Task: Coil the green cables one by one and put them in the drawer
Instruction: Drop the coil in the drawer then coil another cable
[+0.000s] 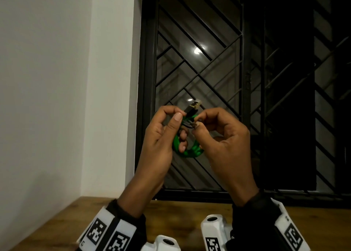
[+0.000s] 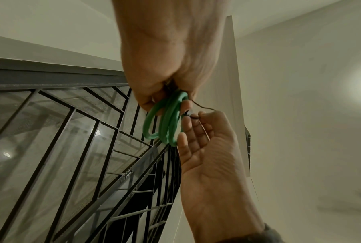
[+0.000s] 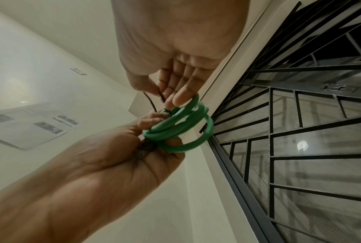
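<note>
**Two hands hold a green loop**

In the middle of the head view, the left hand (image 1: 161, 134) grips the coiled green cable (image 1: 187, 152). The right hand (image 1: 222, 136) pinches a thin black tie (image 3: 150, 102) beside it, above the wooden table (image 1: 180, 212).

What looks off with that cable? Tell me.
Nothing stands out. The green cable hangs in neat loops from the left hand, plugs up. The right hand pinches a thin black tie at the bundle's top.
</note>
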Demonstrator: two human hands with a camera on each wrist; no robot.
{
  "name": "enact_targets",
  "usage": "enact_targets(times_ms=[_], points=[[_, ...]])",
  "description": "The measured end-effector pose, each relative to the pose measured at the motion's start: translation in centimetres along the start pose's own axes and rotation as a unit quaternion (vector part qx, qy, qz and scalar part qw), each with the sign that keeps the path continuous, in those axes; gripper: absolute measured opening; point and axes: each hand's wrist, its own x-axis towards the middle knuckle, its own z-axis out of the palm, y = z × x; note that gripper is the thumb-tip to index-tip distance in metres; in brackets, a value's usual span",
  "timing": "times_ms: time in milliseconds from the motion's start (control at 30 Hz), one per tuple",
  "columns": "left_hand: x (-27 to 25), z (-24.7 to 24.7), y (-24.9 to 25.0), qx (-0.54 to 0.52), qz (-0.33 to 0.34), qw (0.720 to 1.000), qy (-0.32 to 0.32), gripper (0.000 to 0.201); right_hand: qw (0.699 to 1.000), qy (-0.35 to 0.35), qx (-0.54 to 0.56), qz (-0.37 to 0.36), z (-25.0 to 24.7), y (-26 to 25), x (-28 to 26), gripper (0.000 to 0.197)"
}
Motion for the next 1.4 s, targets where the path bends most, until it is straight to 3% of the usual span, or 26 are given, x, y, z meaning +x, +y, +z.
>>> enact_targets(times_ms=[233,400,867,1167,1400], points=[[0.0,0.0,0.2,-0.008,-0.003,1.000,0.023,0.028,1.000,-0.021,0.017,-0.013,0.1,-0.1,-0.1,0.020],[0.3,-0.3,0.1,-0.020,-0.018,0.999,0.025,0.024,1.000,-0.006,0.003,0.005,0.1,0.5,-0.2,0.008],[0.4,-0.7,0.6,-0.007,-0.006,0.999,0.050,0.011,1.000,0.005,-0.022,0.005,0.2,0.9,-0.1,0.008],[0.3,-0.6,1.0,0.025,0.020,0.997,0.067,0.032,0.998,0.017,-0.052,-0.024,0.4,1.0,-0.2,0.008],[0.4,-0.6,1.0,0.034,0.019,0.996,0.075,0.031,0.997,0.024,-0.071,-0.024,0.4,1.3,-0.2,0.008]])
